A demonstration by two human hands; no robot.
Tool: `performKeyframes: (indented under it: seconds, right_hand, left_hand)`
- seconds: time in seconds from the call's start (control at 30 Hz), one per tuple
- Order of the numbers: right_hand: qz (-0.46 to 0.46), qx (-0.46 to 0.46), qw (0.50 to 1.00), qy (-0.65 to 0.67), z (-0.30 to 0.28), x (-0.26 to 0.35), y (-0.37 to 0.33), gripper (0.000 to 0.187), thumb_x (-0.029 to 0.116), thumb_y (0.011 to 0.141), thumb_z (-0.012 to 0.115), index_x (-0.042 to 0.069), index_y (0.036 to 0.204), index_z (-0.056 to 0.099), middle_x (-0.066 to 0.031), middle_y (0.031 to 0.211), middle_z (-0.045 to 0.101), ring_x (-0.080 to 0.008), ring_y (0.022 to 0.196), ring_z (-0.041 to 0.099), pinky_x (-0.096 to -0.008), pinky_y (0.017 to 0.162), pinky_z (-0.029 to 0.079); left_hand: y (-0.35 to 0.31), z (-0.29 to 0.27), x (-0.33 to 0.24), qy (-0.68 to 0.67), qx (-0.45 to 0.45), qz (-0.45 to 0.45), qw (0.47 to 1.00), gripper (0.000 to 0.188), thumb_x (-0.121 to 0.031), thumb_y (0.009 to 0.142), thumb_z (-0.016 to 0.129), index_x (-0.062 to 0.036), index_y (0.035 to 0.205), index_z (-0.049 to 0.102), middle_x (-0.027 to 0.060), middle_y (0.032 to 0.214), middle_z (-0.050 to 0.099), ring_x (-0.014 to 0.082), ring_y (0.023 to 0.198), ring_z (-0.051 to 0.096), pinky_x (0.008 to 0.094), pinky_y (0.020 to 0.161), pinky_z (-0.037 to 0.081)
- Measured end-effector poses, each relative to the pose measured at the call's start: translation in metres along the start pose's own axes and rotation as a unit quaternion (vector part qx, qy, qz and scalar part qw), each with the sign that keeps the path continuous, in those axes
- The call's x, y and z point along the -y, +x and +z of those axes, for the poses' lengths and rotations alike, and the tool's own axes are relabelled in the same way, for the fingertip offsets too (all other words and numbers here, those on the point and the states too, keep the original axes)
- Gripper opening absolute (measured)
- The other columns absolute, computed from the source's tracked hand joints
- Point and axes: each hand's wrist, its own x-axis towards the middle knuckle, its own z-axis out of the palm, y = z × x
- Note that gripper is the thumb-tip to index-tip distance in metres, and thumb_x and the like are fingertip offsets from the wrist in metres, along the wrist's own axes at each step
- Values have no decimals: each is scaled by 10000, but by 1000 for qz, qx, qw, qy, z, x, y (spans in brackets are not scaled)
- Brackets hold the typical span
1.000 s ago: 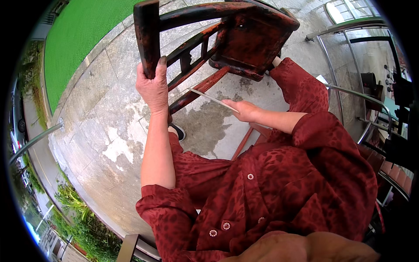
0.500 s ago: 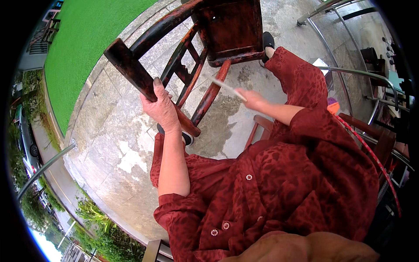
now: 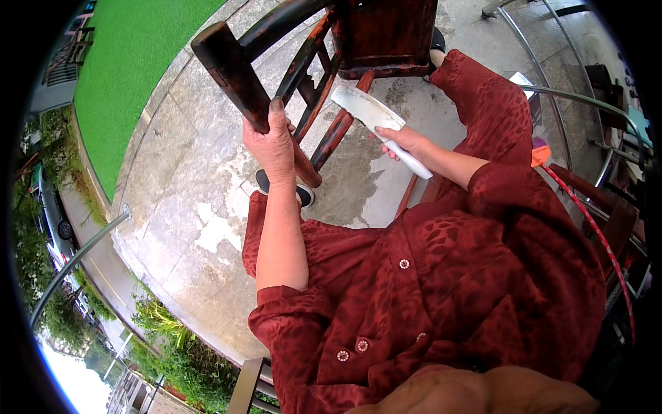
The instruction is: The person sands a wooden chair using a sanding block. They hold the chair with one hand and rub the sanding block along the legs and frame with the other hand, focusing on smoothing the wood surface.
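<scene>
A worn wooden chair [image 3: 386, 38], dark brown with reddish patches, lies tipped over in front of me. My left hand [image 3: 270, 148] is wrapped round the lower end of its thick dark post [image 3: 233, 72], thumb on top. In my right hand [image 3: 410, 143] is a cleaver [image 3: 371, 109] with a broad pale blade and a whitish handle. The flat of the blade shows, angled up and left beside a red-brown chair rail [image 3: 332, 138]. Whether blade and rail touch, I cannot tell.
Stained stone paving [image 3: 186, 172] lies under the chair, with green turf [image 3: 138, 55] beyond. Metal tubing [image 3: 538, 52] stands at the right, near a red cord [image 3: 586, 221]. A metal rail [image 3: 79, 255] crosses the left side. My shoes are close to the chair.
The cleaver has turned from edge-on to showing its broad side, and my right hand has shifted slightly right. In the picture, the chair and my left hand sit farther right and higher.
</scene>
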Motion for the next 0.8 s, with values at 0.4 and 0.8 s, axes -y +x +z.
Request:
performKeyframes:
  seconds: [0.4, 0.8]
  right_hand:
    - [60, -23, 998, 24, 54, 14, -34, 198, 181, 912, 440, 13, 955, 534, -8, 583, 522, -88, 414, 454, -229, 367, 400]
    - [47, -88, 995, -25, 53, 22, -24, 281, 260, 905, 423, 18, 816, 535, -32, 522, 484, -118, 386, 455, -274, 356, 414]
  left_hand:
    - [-1, 0, 3, 5, -20, -2, 1000, 283, -259, 789, 674, -26, 807, 514, 16, 590, 511, 84, 483, 490, 210, 464, 403]
    - [-11, -11, 18, 58, -15, 32, 998, 328, -324, 813, 631, -27, 812, 493, 42, 560, 511, 116, 481, 501, 235, 474, 402]
